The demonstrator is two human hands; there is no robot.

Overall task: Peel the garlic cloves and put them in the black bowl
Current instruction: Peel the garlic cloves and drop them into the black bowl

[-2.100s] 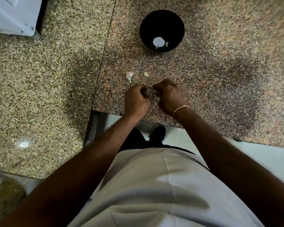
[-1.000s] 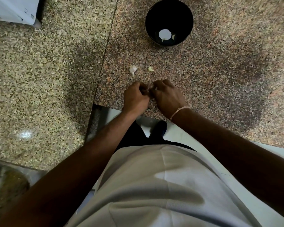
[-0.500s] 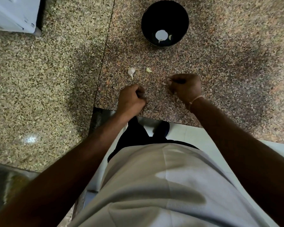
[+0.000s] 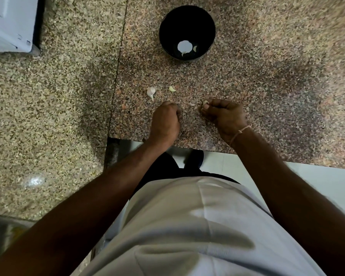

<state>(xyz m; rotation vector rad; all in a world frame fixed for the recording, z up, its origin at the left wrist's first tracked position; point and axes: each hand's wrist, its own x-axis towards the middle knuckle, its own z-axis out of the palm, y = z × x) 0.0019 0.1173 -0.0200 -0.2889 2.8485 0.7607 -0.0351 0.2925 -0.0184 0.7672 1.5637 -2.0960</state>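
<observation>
Head view looks straight down on a speckled granite counter (image 4: 267, 96), where a round black bowl (image 4: 187, 32) stands well beyond both hands. It holds one small pale garlic clove (image 4: 195, 49) beside a round white glare on its floor. The right hand (image 4: 225, 116), nearer the viewer than the bowl and a little to its right, is curled with its fingertips pinching a pale clove (image 4: 205, 102). The left hand (image 4: 164, 122) is a loose fist, and whether it holds anything cannot be told. Between the hands and the bowl lie a skinned-looking yellowish clove (image 4: 172, 89) and a white papery unpeeled clove (image 4: 151, 91). To do this well, check that no skin clings, carry the pinched clove over the rim, then release low so it does not bounce out.
</observation>
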